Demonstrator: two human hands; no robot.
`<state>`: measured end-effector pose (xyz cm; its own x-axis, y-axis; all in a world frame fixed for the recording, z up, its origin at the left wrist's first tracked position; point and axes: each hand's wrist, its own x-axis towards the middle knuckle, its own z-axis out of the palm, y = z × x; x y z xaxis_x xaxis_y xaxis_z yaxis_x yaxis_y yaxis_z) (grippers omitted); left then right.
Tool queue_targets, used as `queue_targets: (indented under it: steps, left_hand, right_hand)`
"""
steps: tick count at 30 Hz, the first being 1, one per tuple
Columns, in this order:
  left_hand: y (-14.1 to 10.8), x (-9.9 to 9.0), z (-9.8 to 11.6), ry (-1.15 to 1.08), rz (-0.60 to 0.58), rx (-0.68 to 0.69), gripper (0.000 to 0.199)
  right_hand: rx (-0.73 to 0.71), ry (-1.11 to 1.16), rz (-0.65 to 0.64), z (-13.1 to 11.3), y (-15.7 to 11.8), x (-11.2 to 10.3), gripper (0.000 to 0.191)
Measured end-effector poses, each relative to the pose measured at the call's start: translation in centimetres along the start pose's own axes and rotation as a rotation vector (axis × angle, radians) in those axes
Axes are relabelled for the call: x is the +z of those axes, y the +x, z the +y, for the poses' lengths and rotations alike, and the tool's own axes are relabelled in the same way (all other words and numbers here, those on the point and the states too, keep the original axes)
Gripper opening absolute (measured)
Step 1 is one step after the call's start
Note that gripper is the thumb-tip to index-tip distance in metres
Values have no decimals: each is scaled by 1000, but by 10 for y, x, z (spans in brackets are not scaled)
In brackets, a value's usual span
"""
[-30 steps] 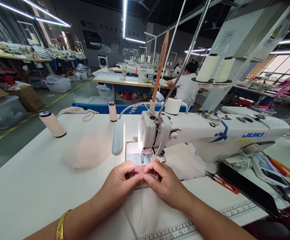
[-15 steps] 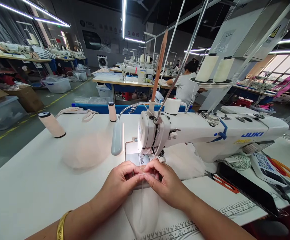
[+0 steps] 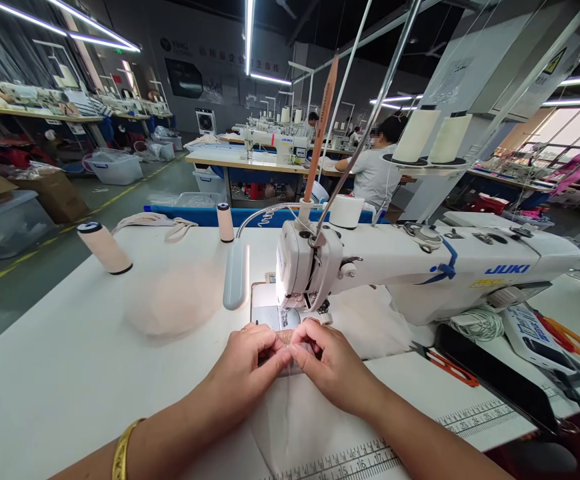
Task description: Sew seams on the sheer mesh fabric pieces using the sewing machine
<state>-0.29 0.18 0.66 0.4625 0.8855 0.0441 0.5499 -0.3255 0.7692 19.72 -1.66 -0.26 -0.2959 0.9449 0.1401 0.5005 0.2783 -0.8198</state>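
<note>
My left hand (image 3: 254, 360) and my right hand (image 3: 327, 367) meet just in front of the needle area of a white sewing machine (image 3: 310, 260). Thumb and fingers of each are pinched together on a thin, sheer pale fabric (image 3: 283, 413). The fabric hangs from my fingertips toward the table's front edge. Behind the fingertips lies the metal needle plate (image 3: 266, 317), with the presser foot (image 3: 285, 317) above it. Exactly how the fabric edge is folded between my fingers is hidden.
Sheer peach fabric (image 3: 175, 300) lies on the left, near a peach thread cone (image 3: 105, 248). A grey lamp (image 3: 235, 275) stands beside the machine head. To the right are a black phone (image 3: 493, 377), orange-handled scissors (image 3: 570, 337) and a coiled cable (image 3: 476, 323). A ruler strip (image 3: 355, 463) runs along the front.
Both hands stay pinched together at nearly the same spot. The hanging fabric has shifted and lies flatter and wider below my fingers.
</note>
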Motion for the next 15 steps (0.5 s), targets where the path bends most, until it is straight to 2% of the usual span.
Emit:
queue_targets:
  steps: [2,4,7,11,15]
  left_hand:
    - [3,4,-3,150,14,5,36]
    - [6,9,-9,282,80,32,25]
    - [8,15,-18,400,216,193,12]
    - [9,16,-24,478,262,502,33]
    - [9,13,-25,521,262,538,38]
  right_hand:
    - [-3,-96,19,3,4,4,17]
    - [-29,-214,46,7,9,10,21]
    - [-56,-347,96,12,15,16,23]
    - [-55,-400,128,18,17,20,18]
    - [-101,-525,171,22,11,18,8]
